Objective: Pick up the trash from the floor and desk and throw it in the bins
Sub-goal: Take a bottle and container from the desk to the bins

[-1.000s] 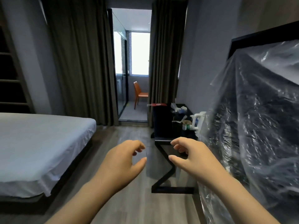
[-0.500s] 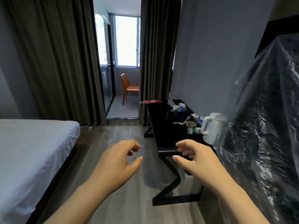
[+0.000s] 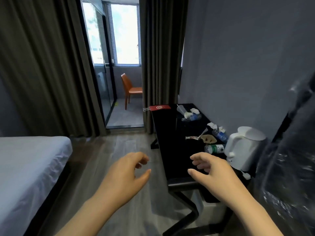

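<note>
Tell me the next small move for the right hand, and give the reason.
Probably reach the right hand forward to the green-labelled bottle lying on the black desk beside the white kettle. It and the left hand hold nothing, and that bottle looks like the nearest trash.

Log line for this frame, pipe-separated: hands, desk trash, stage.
left hand: empty, fingers loosely curled | right hand: empty, near desk end | desk trash: green-label bottle, tissues, wrapper beside kettle | stage: nothing picked up yet
</note>
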`<action>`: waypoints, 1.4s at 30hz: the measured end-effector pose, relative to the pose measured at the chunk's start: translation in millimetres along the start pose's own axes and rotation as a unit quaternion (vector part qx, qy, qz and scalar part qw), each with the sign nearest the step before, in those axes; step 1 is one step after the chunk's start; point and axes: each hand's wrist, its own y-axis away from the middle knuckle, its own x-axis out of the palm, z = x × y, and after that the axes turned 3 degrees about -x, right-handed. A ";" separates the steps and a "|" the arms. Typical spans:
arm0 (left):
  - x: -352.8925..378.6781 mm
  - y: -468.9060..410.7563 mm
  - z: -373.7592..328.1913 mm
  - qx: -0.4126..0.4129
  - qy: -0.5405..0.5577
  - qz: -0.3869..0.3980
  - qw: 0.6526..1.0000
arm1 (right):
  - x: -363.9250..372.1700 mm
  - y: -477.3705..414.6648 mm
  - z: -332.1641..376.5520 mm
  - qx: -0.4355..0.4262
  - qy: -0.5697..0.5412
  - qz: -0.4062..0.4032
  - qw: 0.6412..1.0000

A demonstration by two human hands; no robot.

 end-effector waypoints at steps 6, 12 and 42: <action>25.3 -77.5 37.6 -0.009 0.019 0.038 0.999 | 29.9 -69.5 -28.2 0.050 -0.007 0.030 0.998; 30.6 -164.5 88.2 0.032 0.048 0.062 0.996 | 66.7 -144.2 -36.8 0.081 -0.008 -0.007 0.997; 173.5 -556.3 138.0 0.209 0.078 0.249 0.943 | 106.0 -399.4 -171.4 0.312 -0.165 -0.111 0.929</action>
